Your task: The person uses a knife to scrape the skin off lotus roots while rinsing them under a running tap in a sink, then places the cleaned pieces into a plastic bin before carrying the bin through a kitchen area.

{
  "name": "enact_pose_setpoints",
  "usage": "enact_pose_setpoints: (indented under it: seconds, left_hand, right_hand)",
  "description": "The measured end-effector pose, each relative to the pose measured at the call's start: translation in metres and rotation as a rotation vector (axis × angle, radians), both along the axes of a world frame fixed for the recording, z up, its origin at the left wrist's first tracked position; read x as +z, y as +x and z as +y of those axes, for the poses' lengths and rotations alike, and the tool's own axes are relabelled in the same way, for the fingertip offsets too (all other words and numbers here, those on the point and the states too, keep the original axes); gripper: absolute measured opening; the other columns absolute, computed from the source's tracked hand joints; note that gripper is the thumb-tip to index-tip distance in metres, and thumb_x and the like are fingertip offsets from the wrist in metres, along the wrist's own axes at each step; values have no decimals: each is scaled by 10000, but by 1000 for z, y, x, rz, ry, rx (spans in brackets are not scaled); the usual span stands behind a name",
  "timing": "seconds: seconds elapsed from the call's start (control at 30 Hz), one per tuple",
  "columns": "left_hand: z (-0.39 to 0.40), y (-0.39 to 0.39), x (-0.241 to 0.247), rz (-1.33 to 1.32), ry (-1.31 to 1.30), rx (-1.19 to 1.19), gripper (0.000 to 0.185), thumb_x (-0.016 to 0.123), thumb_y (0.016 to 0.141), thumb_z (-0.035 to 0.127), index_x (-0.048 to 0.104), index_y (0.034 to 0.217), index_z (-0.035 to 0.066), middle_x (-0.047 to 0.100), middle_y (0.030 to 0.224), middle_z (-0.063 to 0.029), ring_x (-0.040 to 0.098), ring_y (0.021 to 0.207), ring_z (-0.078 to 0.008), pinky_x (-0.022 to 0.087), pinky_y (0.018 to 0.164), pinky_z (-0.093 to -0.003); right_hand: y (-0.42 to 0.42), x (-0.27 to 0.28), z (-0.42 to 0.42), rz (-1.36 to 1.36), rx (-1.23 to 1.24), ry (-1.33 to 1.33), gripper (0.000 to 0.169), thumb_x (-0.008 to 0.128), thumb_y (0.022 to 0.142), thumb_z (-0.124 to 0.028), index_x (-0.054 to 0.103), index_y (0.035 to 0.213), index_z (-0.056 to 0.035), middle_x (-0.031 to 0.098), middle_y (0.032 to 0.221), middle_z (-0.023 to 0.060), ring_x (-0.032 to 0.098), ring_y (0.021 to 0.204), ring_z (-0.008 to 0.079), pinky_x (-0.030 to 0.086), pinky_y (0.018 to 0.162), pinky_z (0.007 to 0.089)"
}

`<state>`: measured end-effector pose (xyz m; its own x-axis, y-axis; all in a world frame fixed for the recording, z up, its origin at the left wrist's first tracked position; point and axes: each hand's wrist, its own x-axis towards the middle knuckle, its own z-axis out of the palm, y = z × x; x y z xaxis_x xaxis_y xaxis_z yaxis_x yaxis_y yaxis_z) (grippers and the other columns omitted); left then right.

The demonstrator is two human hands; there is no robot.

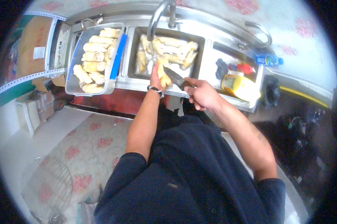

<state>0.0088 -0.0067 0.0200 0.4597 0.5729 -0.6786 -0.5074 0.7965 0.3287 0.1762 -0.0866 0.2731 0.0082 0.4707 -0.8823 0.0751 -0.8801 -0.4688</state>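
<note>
My left hand [155, 77] grips a pale pig's trotter [163, 73] over the front rim of a steel sink basin [201, 51]. My right hand [200, 93] is closed around the handle of a dark-bladed knife [175, 77], its blade lying against or very close to the trotter's side. Several more trotters [172, 42] lie in the basin behind, wet in shallow water. Above them arches a chrome faucet [154, 21]. On the left, a clear plastic tub [94, 29] with a blue handle [118, 57] holds several trotters [93, 57].
Right of the basin are a yellow plastic bottle [238, 86], a red-capped bottle [245, 68], a dark scouring pad [221, 68] and a blue bottle [268, 60]. A black plastic bag [270, 91] hangs at the sink's right end. Shelving with a cardboard box [34, 42] stands left.
</note>
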Motion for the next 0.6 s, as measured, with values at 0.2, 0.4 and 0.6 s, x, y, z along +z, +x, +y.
enact_pose_setpoints:
  seconds: [0.2, 0.4, 0.6]
  left_hand:
    - [24, -8, -22, 140, -78, -7, 557, 460, 1014, 632, 597, 1212, 129, 686, 949, -121, 706, 785, -311, 578, 562, -481]
    - [54, -30, -38, 210, -244, 136, 547, 513, 972, 621, 545, 1109, 92, 625, 834, -150, 632, 576, -330, 501, 419, -450]
    - [65, -91, 88, 533, 245, 268, 350, 591, 1004, 391, 635, 1047, 46, 681, 833, -128, 701, 631, -266, 570, 522, -393]
  right_hand:
    - [-13, 15, -5, -204, 180, 168, 549, 591, 1020, -223, 485, 1540, -81, 591, 686, 52, 551, 452, 139, 482, 446, 312]
    - [-12, -1, -17, -205, 72, 205, 567, 579, 1032, -155, 433, 1575, -86, 573, 683, 26, 511, 453, 109, 436, 408, 286]
    - [2, -11, -35, -179, -121, 247, 570, 561, 1044, -153, 407, 1592, -112, 561, 684, 17, 471, 429, 106, 386, 382, 276]
